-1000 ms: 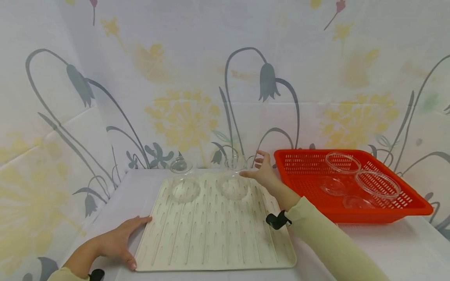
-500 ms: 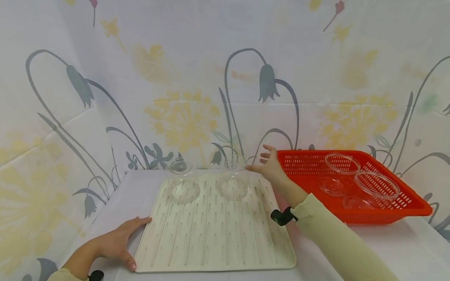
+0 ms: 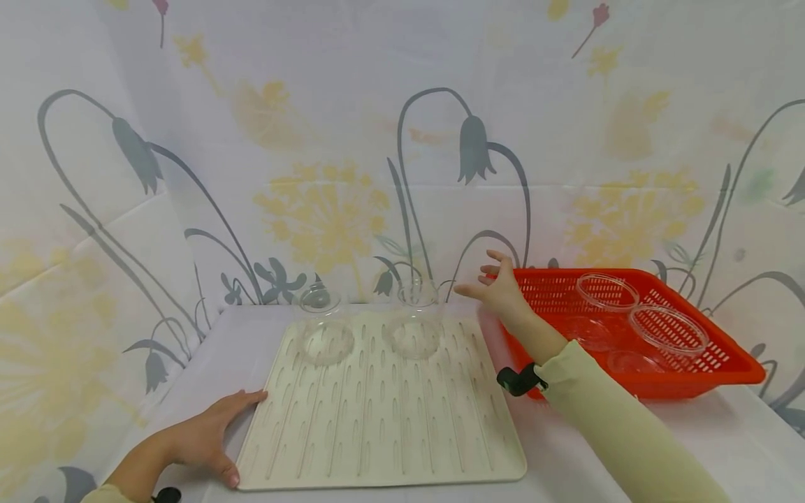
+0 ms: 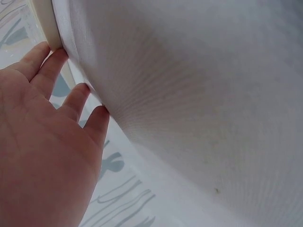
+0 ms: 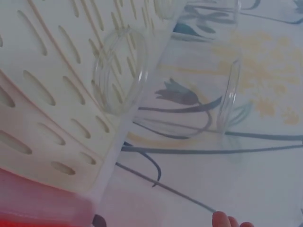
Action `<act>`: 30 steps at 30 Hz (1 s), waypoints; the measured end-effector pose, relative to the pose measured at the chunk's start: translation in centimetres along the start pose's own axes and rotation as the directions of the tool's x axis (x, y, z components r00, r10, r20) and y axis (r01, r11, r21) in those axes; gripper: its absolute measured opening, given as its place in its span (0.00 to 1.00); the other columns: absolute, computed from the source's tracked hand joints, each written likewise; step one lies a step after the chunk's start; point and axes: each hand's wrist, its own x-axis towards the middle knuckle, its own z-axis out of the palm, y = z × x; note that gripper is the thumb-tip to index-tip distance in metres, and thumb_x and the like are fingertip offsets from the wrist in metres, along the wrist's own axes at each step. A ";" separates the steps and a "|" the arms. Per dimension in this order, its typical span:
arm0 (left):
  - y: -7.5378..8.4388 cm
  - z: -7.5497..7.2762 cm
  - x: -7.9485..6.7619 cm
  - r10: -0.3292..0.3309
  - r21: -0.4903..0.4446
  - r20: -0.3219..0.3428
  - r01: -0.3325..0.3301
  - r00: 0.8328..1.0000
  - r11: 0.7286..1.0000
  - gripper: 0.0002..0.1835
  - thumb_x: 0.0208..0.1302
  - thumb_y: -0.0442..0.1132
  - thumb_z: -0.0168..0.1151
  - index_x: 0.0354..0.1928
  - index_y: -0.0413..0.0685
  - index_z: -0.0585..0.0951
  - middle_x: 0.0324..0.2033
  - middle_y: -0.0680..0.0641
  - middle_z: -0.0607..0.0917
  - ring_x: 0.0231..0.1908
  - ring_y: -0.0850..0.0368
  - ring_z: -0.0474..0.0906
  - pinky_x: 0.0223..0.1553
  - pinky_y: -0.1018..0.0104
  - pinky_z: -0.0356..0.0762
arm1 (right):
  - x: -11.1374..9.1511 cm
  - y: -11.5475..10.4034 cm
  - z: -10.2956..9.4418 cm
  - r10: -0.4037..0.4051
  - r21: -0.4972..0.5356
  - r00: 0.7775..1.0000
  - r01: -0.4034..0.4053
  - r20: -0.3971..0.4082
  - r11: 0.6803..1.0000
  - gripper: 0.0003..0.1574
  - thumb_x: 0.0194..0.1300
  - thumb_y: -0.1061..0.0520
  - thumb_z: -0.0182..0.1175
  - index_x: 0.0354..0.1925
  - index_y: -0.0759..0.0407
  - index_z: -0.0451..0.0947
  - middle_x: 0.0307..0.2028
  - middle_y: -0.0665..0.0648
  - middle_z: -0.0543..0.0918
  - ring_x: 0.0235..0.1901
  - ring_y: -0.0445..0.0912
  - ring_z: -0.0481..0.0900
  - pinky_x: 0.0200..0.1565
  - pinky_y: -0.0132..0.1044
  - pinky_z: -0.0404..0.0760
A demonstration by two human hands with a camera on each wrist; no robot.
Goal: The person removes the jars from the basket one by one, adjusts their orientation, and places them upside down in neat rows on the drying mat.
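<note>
Two clear cups stand at the back of a cream ridged drying mat point(image 3: 383, 433): a left cup point(image 3: 327, 343) and a right cup point(image 3: 412, 339). Their wider rings seem to face down on the mat. My right hand point(image 3: 508, 297) hovers between the right cup and the red basket point(image 3: 629, 382), fingers spread, holding nothing. Only its fingertips point(image 5: 220, 220) show in the right wrist view, apart from the nearest cup point(image 5: 229, 94). My left hand point(image 3: 204, 433) rests at the mat's front left side, thumb near the corner and fingertips touching the edge.
The perforated red basket on the right holds two more clear cups, a rear cup point(image 3: 606, 292) and a front cup point(image 3: 668, 330). A white cloth point(image 3: 578, 447) covers the table. Behind it hangs a flower-printed curtain point(image 3: 352, 84).
My right hand has drawn away from the right cup, rightward and slightly up toward the basket. The left hand and the cups on the mat have stayed in place.
</note>
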 end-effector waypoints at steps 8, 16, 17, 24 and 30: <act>-0.3 0.1 -0.2 0.013 0.002 -0.003 -0.013 1.000 1.000 0.62 0.25 0.48 0.81 0.66 0.38 0.56 0.62 0.22 0.54 0.60 0.20 0.45 0.50 0.24 0.48 | 0.2 -0.1 -1.8 0.000 0.017 1.000 0.001 -0.021 1.000 0.57 0.57 0.59 0.66 0.71 0.54 0.38 0.66 0.65 0.54 0.64 0.59 0.57 0.59 0.50 0.66; -0.5 0.2 -0.2 -0.007 -0.015 0.004 0.007 1.000 1.000 0.63 0.26 0.48 0.81 0.67 0.39 0.56 0.63 0.22 0.52 0.61 0.20 0.43 0.50 0.24 0.47 | 0.2 0.0 -3.6 0.016 0.045 0.999 -0.014 -0.047 0.999 0.55 0.60 0.57 0.63 0.71 0.56 0.37 0.66 0.66 0.53 0.64 0.58 0.58 0.60 0.51 0.64; -0.5 0.2 -0.2 -0.009 -0.016 0.004 0.009 1.000 1.000 0.63 0.26 0.48 0.81 0.67 0.38 0.56 0.63 0.22 0.52 0.61 0.20 0.43 0.50 0.24 0.46 | 0.2 0.0 -3.8 0.017 0.053 0.998 -0.014 -0.053 0.999 0.55 0.60 0.57 0.63 0.71 0.56 0.37 0.66 0.66 0.54 0.63 0.58 0.58 0.60 0.51 0.64; -0.3 0.2 -0.2 -0.009 -0.008 -0.001 0.009 1.000 1.000 0.63 0.25 0.49 0.81 0.66 0.37 0.56 0.62 0.22 0.53 0.60 0.19 0.44 0.50 0.24 0.46 | 0.4 0.0 -5.2 -0.018 0.034 0.996 0.021 -0.087 0.999 0.56 0.59 0.55 0.64 0.71 0.57 0.38 0.64 0.68 0.55 0.61 0.58 0.60 0.61 0.49 0.62; -0.1 0.0 -0.1 0.010 -0.001 -0.003 -0.010 1.000 1.000 0.63 0.26 0.50 0.81 0.66 0.35 0.57 0.62 0.22 0.54 0.60 0.19 0.44 0.50 0.24 0.47 | 0.5 0.3 -6.5 -0.026 0.019 0.992 0.028 -0.120 0.999 0.57 0.59 0.53 0.65 0.71 0.57 0.36 0.65 0.69 0.53 0.63 0.60 0.57 0.62 0.52 0.59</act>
